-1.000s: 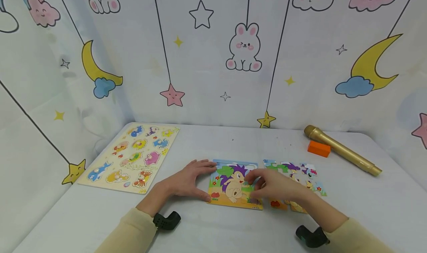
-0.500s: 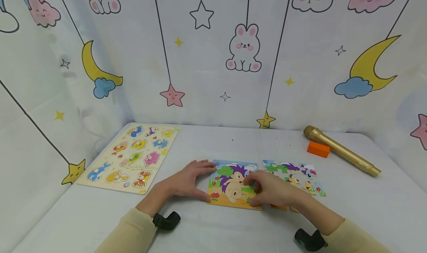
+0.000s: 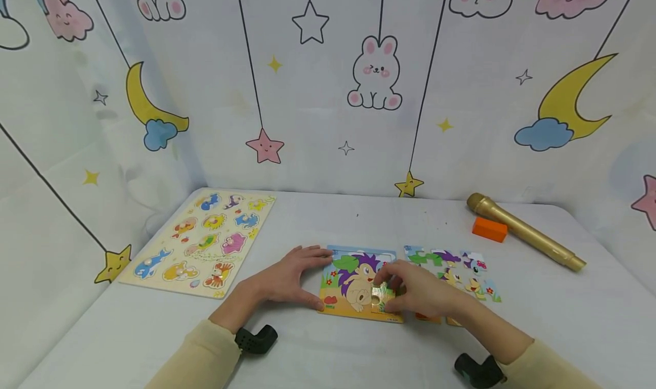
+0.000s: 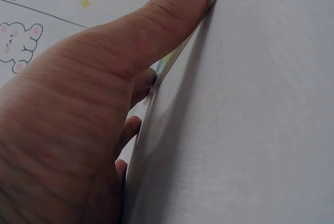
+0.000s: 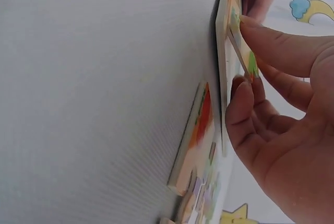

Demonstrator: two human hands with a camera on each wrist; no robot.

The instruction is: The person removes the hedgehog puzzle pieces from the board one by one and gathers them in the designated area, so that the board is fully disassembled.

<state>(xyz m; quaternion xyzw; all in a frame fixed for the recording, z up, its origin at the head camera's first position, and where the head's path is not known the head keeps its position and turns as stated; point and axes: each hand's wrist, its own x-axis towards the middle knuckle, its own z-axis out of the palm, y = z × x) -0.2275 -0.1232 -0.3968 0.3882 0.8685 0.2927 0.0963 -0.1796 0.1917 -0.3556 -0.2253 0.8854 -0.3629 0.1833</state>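
Observation:
A hedgehog jigsaw puzzle board (image 3: 348, 312) lies flat on the white table. My left hand (image 3: 287, 279) rests at its left edge, thumb at the near corner and straight fingers at the far one; in the left wrist view the thumb (image 4: 162, 18) touches the board's edge. Over the board's right side, my right hand (image 3: 425, 291) pinches a puzzle piece (image 3: 380, 294) that catches the light. In the right wrist view this piece (image 5: 252, 65) is tilted against the board, between thumb and fingers. My right fingers partly cover the board's right side.
Loose puzzle pieces (image 3: 474, 287) lie just right of the board, some behind my right hand. A larger sea-animal puzzle board (image 3: 197, 246) is at the left. An orange block (image 3: 489, 229) and a gold microphone (image 3: 528, 232) lie at the back right.
The piece in my right hand has come down onto the board's right side and now tilts, its face shining. My right hand has shifted slightly left; my left hand has stayed put.

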